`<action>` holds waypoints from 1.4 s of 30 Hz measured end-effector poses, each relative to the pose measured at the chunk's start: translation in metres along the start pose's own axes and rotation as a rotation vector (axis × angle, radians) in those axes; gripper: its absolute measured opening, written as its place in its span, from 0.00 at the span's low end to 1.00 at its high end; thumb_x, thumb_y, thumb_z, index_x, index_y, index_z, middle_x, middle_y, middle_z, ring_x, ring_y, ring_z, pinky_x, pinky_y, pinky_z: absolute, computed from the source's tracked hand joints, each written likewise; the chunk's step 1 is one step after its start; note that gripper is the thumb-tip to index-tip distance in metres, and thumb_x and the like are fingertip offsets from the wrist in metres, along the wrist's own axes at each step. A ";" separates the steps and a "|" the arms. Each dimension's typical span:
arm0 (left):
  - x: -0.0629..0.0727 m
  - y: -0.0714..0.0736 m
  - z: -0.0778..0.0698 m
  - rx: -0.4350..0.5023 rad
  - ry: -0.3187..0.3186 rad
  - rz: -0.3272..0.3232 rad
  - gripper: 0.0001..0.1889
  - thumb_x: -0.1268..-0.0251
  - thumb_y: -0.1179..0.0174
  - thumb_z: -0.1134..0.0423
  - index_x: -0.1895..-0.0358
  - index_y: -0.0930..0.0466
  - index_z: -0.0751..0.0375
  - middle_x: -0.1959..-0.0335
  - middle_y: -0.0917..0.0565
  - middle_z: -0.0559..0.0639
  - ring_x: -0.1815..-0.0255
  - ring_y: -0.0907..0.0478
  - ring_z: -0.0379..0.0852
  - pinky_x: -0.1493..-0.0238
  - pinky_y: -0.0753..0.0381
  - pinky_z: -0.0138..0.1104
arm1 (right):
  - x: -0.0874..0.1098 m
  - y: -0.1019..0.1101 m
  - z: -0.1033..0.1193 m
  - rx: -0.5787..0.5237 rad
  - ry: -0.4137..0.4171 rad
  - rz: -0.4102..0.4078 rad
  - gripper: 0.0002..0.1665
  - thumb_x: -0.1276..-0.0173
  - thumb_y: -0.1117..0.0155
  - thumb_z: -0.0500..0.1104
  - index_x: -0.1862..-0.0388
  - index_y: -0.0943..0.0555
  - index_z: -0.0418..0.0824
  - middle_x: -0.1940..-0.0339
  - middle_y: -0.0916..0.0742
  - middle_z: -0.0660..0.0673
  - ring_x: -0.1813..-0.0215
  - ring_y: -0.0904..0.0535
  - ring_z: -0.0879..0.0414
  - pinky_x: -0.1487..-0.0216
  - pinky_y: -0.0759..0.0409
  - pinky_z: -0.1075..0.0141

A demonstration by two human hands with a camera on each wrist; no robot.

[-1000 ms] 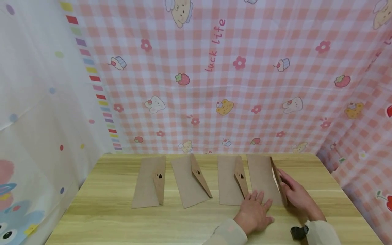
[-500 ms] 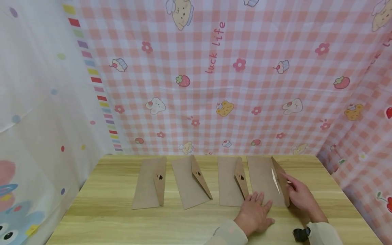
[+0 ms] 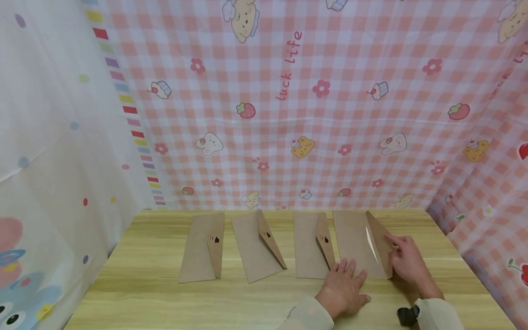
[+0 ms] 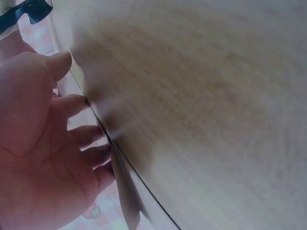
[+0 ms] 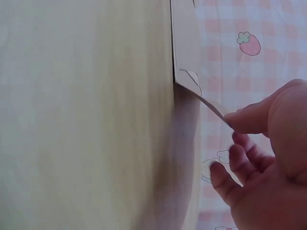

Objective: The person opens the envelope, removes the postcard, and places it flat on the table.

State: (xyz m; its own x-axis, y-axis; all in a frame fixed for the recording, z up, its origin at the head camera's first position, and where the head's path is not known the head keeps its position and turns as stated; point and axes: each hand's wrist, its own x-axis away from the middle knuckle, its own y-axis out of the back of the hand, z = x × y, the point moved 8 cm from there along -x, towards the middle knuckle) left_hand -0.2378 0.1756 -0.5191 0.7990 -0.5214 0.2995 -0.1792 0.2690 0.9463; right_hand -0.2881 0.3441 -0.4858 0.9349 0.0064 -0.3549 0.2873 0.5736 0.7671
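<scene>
Several brown paper envelopes lie in a row on the table. The rightmost envelope (image 3: 352,245) has its triangular flap (image 3: 378,238) raised, and a pale strip shows along the fold. My right hand (image 3: 408,261) pinches the flap's edge between thumb and forefinger; in the right wrist view the flap (image 5: 214,111) slopes up from the envelope body to that thumb. My left hand (image 3: 342,286) rests with spread, fairly straight fingers over the near edge of this envelope, close to the neighbouring envelope (image 3: 307,247). In the left wrist view those fingers touch the surface.
Two more envelopes lie to the left, one straight (image 3: 195,247) and one tilted (image 3: 247,247). Their folded flaps carry small dark heart marks. A checked pink cloth (image 3: 264,133) hangs behind the wooden table (image 3: 206,307), with pale curtains at the left.
My right hand has moved slightly right, swinging the rightmost envelope's flap from nearly upright to leaning outward, so its inner face shows. My left hand has stayed in place.
</scene>
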 end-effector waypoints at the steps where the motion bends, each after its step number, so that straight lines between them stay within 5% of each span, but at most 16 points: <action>1: 0.000 0.000 0.000 0.001 0.001 0.001 0.32 0.30 0.67 0.27 0.25 0.56 0.20 0.21 0.52 0.31 0.20 0.55 0.34 0.24 0.51 0.31 | -0.001 0.001 0.000 0.015 -0.001 -0.011 0.25 0.42 0.42 0.23 0.43 0.23 0.23 0.58 0.24 0.29 0.59 0.24 0.41 0.63 0.25 0.59; 7: 0.000 -0.001 0.001 0.017 0.003 0.006 0.32 0.30 0.67 0.27 0.25 0.55 0.20 0.21 0.52 0.31 0.20 0.55 0.34 0.24 0.51 0.31 | -0.004 0.000 0.001 0.066 0.017 0.013 0.23 0.46 0.41 0.22 0.48 0.20 0.22 0.61 0.21 0.29 0.57 0.24 0.35 0.55 0.26 0.41; 13: 0.000 0.000 0.001 0.012 0.000 -0.001 0.32 0.30 0.66 0.27 0.24 0.54 0.21 0.21 0.52 0.31 0.21 0.54 0.34 0.24 0.50 0.31 | -0.010 -0.003 0.003 0.131 0.075 0.074 0.18 0.47 0.39 0.23 0.55 0.17 0.24 0.64 0.16 0.32 0.59 0.21 0.35 0.54 0.25 0.39; 25: -0.002 -0.002 0.001 0.023 -0.004 0.012 0.32 0.30 0.66 0.27 0.24 0.55 0.21 0.21 0.53 0.31 0.21 0.55 0.34 0.24 0.51 0.31 | -0.016 -0.012 -0.005 0.108 -0.025 0.223 0.23 0.39 0.37 0.32 0.45 0.23 0.22 0.70 0.18 0.42 0.68 0.24 0.50 0.64 0.23 0.53; 42: 0.001 -0.002 -0.001 -0.008 -0.003 -0.005 0.33 0.30 0.69 0.27 0.23 0.57 0.22 0.20 0.54 0.33 0.20 0.56 0.35 0.24 0.51 0.31 | -0.025 -0.028 -0.013 -0.019 -0.115 0.336 0.32 0.30 0.38 0.40 0.35 0.33 0.20 0.72 0.18 0.42 0.68 0.25 0.53 0.64 0.25 0.59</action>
State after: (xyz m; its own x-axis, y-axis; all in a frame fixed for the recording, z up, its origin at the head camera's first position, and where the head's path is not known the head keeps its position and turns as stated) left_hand -0.2361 0.1760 -0.5206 0.7983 -0.5248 0.2955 -0.1709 0.2732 0.9467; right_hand -0.3218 0.3387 -0.5052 0.9942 0.1052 -0.0210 -0.0431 0.5705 0.8202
